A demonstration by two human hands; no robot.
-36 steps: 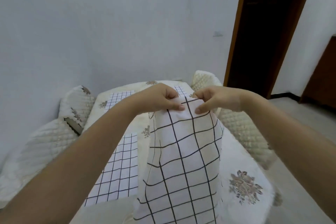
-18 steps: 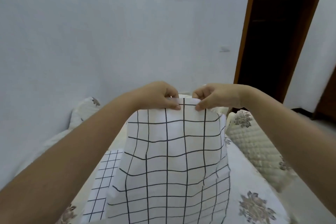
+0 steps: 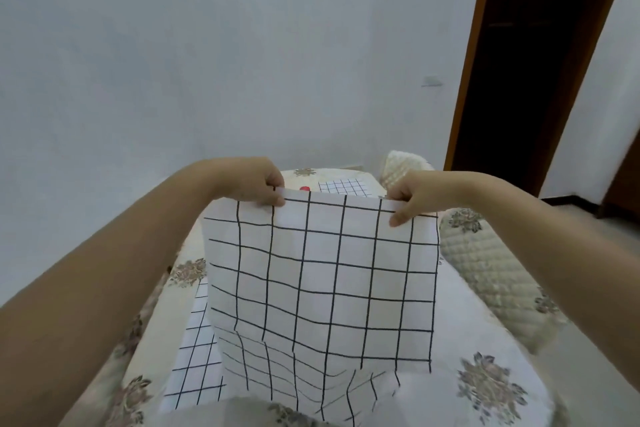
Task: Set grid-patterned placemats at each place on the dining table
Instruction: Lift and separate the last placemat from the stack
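**White grid placemat held upright over the near end of the tabletop**

White cloth crossed by black lines fills the middle of the view. This is the held placemat (image 3: 322, 288), which hangs as a sheet straight below both hands. Its bottom edge crumples onto the floral-covered tabletop (image 3: 485, 340) closest to the viewer. Its top edge runs left to right, roughly level.

The left hand (image 3: 258, 185) pinches that top edge a little in from the left corner, fingers curled over the cloth. The right hand (image 3: 412, 196) pinches it close to the right corner, thumb pressed on the front face. The hands are about level and equally far forward, with neither clearly nearer.

A laid placemat (image 3: 197, 350) lies flat just left of the hanging sheet and is partly hidden by it. The tabletop to the right shows only flower print, so that side is probably where this mat goes. Lowering the top edge away from the viewer would lay it flat.

Beyond the hands, a far placemat (image 3: 343, 186) lies at the far end, with a small red object (image 3: 304, 188) beside it. A quilted chair (image 3: 485, 263) stands along the right side.
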